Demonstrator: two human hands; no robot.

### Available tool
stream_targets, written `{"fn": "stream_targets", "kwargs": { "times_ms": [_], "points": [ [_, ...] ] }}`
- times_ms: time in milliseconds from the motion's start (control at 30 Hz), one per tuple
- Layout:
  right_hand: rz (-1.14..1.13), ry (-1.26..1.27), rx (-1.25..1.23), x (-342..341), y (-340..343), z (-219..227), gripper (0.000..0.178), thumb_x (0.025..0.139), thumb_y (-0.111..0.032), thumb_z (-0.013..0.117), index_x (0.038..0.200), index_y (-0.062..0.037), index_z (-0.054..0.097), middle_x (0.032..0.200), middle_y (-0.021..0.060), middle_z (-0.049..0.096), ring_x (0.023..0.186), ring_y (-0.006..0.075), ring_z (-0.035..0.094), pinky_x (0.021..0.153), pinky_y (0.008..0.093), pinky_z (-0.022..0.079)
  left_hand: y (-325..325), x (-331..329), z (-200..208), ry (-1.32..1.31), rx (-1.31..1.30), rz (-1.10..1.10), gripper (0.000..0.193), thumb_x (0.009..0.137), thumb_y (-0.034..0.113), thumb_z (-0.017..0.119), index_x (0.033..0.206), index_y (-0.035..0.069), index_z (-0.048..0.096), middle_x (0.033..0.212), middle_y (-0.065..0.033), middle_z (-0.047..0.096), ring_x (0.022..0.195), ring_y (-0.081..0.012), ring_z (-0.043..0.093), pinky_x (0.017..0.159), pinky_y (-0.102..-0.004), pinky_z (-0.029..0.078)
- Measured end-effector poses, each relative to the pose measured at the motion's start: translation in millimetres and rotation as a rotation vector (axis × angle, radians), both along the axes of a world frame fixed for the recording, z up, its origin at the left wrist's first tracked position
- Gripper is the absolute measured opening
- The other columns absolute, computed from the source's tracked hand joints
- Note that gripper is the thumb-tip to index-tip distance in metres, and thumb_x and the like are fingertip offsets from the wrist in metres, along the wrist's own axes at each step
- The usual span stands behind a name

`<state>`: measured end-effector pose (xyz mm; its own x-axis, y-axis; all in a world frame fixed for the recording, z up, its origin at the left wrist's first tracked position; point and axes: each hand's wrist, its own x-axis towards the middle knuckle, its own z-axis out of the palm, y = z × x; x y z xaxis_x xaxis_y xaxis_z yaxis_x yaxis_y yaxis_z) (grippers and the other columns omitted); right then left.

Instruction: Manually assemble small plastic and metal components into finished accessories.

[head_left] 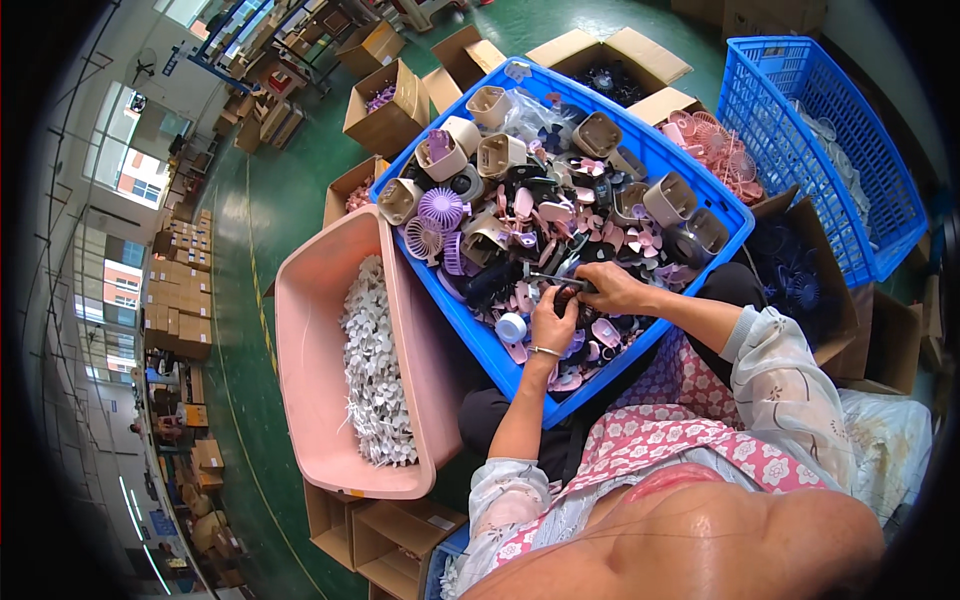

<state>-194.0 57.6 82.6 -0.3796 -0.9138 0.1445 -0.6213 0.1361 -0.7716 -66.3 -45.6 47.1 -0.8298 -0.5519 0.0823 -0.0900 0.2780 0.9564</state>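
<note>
Over the near part of a blue plastic tub (735, 215), my two hands meet close together. My left hand (552, 325) is closed around a small dark part (564, 296), whose kind I cannot make out. Closed on a slim tool with a thin metal shaft (548, 277), my right hand (608, 290) touches the same spot; its fingers cover most of the handle. Beneath them lies a heap of small fan parts: pink blades (553, 212), purple round grilles (441, 207), beige housings (670, 200) and black pieces. A white-and-blue round cap (511, 327) rests beside my left hand.
At the left stands a pink bin (300, 330) with many white fan blades (378, 370). A blue crate (850, 150) is at the far right, with pink grilles (712, 145) beside it. Open cartons (388, 110) surround the tub. Stacked boxes (180, 300) line the left wall.
</note>
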Motion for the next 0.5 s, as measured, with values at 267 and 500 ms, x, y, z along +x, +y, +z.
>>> {"fn": "stream_targets", "kwargs": {
  "times_ms": [267,500],
  "points": [
    [0.022,-0.001,0.064,-3.4,-1.1,-5.0,0.021,0.067,-0.010,0.063,0.083,0.0024,0.057,0.075,0.0199,0.058,0.073,0.0358,0.058,0.063,0.0404,0.045,-4.5,-2.5,-9.9,-0.069,-0.064,-0.006,0.017,0.079,0.003,0.059,0.095,0.000,0.056,0.081,-0.0040,0.062,0.072,-0.0089,0.058,0.065,-0.0224,0.047],
    [0.050,-0.035,-0.023,-1.6,-1.1,-0.9,0.024,0.068,-0.008,0.064,0.089,0.0024,0.057,0.079,0.0193,0.059,0.076,0.0347,0.059,0.066,0.0388,0.046,-7.8,-0.5,-8.4,-0.139,0.018,-0.008,0.024,0.079,0.005,0.060,0.102,0.001,0.057,0.079,-0.0011,0.061,0.070,-0.0060,0.056,0.062,-0.0207,0.046]
  ]
}}
